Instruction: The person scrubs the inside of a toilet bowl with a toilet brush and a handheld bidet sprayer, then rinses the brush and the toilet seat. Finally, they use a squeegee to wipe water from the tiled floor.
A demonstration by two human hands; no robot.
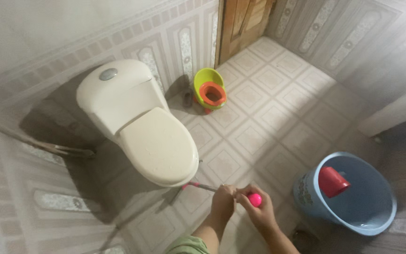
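Both hands, left hand point(222, 196) and right hand point(258, 207), grip a pink-tipped stick point(203, 187) reaching under the toilet point(158, 146) ahead; probably a mop, floor cleaning barely begun.

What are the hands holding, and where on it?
Both hands, left hand and right hand, grip a long-handled tool at its pink top end.

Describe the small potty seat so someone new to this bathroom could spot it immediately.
Start at the cream toilet, then look past its tank toward the wooden door. The potty sits on the tiled floor by the wall, the only lime-green thing, with an orange ring on top.
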